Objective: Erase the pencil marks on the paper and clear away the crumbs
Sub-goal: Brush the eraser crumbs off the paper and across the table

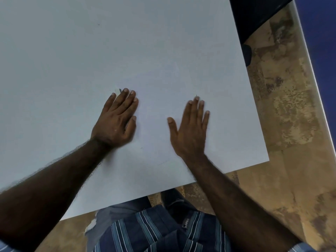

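Head view: my left hand (pixel 116 120) lies flat, fingers straight and close together, pinning the paper (pixel 160 113); a small white eraser (pixel 117 91) peeks out just beyond its fingertips. My right hand (pixel 190 128) is flat too, fingers slightly spread, thumb out. Paper reaches near the table (pixel 54 70) edge by my body; it looks almost blank, with a few dark specks.
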A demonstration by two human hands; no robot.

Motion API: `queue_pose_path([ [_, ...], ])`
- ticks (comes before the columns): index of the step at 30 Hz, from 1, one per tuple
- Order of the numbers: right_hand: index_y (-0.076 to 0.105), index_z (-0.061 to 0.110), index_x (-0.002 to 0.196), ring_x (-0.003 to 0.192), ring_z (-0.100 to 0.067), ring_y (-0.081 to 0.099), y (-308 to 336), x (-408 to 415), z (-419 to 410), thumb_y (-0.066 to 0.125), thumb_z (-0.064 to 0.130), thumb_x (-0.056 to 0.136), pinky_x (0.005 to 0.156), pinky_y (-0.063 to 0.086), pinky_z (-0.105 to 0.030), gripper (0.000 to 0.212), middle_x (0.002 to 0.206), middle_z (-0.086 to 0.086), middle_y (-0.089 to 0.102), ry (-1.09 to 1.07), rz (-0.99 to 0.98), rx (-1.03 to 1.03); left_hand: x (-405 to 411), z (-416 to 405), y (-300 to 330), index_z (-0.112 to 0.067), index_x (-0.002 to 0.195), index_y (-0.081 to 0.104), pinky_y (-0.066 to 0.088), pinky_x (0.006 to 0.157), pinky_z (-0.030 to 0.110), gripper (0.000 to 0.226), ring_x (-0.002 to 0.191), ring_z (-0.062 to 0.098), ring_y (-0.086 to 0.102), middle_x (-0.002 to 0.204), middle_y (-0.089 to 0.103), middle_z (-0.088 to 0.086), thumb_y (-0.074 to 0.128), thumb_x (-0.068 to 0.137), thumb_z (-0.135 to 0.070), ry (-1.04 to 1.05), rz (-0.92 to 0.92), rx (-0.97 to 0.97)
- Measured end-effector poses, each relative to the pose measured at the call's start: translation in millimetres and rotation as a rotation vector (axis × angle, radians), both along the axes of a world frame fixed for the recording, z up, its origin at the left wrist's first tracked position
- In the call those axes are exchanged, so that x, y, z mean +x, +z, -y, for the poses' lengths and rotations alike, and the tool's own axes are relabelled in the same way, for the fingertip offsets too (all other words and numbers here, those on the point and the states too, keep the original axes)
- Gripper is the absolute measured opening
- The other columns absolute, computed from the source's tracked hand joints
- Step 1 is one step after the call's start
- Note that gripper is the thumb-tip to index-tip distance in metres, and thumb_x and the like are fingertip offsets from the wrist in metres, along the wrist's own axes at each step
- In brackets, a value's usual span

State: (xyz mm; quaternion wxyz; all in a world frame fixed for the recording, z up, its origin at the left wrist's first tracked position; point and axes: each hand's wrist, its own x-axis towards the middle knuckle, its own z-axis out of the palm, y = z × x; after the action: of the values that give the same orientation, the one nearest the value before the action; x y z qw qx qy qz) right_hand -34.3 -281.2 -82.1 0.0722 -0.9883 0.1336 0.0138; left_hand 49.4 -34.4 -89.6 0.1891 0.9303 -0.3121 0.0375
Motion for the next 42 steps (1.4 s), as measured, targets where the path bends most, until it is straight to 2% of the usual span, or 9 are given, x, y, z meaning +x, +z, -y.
queue_pose_path([
  [3,0.015,-0.003,0.167,0.165,-0.034,-0.001,4,-4,-1,0.022,0.063,0.111,0.13,0.011,-0.06,0.087,0.176,-0.022,0.005,0.04,0.006,0.051,0,0,-1,-0.002,0.154,0.045,0.023,0.124,0.058,0.055,0.158,0.029,0.02,0.166,0.033,0.012,0.045,0.101,-0.02,0.001,-0.002,0.002],
  [7,0.02,-0.004,0.165,0.165,-0.035,0.004,8,27,-47,0.031,0.058,0.111,0.13,0.012,-0.059,0.083,0.176,-0.022,0.01,0.379,0.096,0.182,1,-2,-2,-0.002,0.154,0.044,0.025,0.122,0.06,0.056,0.157,0.031,0.023,0.166,0.034,0.013,0.044,0.102,-0.022,-0.011,0.013,-0.005],
  [10,0.028,0.0,0.165,0.165,-0.03,0.008,4,49,-73,0.034,0.058,0.111,0.131,0.013,-0.054,0.08,0.175,-0.019,0.017,0.48,0.089,0.162,3,-2,-4,-0.004,0.157,0.04,0.026,0.122,0.061,0.058,0.157,0.031,0.024,0.166,0.034,0.012,0.044,0.102,-0.022,-0.028,0.016,-0.019],
  [14,0.021,0.001,0.167,0.166,-0.031,0.003,-5,48,-53,0.028,0.063,0.111,0.131,0.011,-0.054,0.084,0.177,-0.017,0.01,0.409,0.044,0.08,3,-3,0,-0.002,0.155,0.041,0.025,0.123,0.059,0.057,0.158,0.031,0.021,0.166,0.033,0.013,0.045,0.102,-0.023,-0.019,0.005,0.004],
  [18,0.014,0.002,0.168,0.166,-0.031,-0.002,-5,19,-12,0.028,0.064,0.11,0.132,0.009,-0.055,0.086,0.178,-0.016,0.004,0.186,0.034,0.073,1,-1,0,-0.002,0.154,0.044,0.024,0.123,0.058,0.056,0.158,0.03,0.022,0.166,0.033,0.012,0.045,0.102,-0.022,-0.004,0.002,0.006],
  [23,0.019,-0.003,0.166,0.165,-0.034,0.0,1,1,13,0.024,0.062,0.112,0.13,0.012,-0.059,0.085,0.177,-0.021,0.007,-0.044,0.004,-0.003,1,-2,-2,-0.003,0.155,0.044,0.024,0.123,0.058,0.056,0.158,0.029,0.021,0.166,0.033,0.011,0.045,0.102,-0.021,-0.003,-0.002,-0.002],
  [28,0.017,-0.003,0.166,0.165,-0.034,0.001,6,25,-42,0.031,0.06,0.111,0.13,0.012,-0.059,0.085,0.176,-0.021,0.007,0.268,0.076,0.163,3,-2,-3,-0.002,0.154,0.044,0.026,0.122,0.06,0.056,0.157,0.032,0.024,0.165,0.034,0.013,0.047,0.101,-0.021,-0.021,0.015,-0.011],
  [31,0.021,-0.001,0.166,0.165,-0.032,0.003,0,33,-63,0.032,0.06,0.111,0.13,0.013,-0.057,0.084,0.176,-0.02,0.01,0.395,0.051,0.128,3,-3,-3,-0.002,0.154,0.043,0.027,0.121,0.061,0.056,0.157,0.033,0.024,0.165,0.034,0.015,0.045,0.103,-0.023,-0.04,0.024,-0.014],
  [42,0.012,0.001,0.168,0.165,-0.031,-0.002,0,-21,48,0.026,0.064,0.111,0.131,0.011,-0.059,0.086,0.178,-0.017,0.002,0.079,-0.018,-0.006,2,-1,-4,-0.003,0.154,0.044,0.027,0.122,0.059,0.056,0.157,0.03,0.023,0.166,0.034,0.012,0.047,0.101,-0.021,-0.009,0.024,-0.007],
])
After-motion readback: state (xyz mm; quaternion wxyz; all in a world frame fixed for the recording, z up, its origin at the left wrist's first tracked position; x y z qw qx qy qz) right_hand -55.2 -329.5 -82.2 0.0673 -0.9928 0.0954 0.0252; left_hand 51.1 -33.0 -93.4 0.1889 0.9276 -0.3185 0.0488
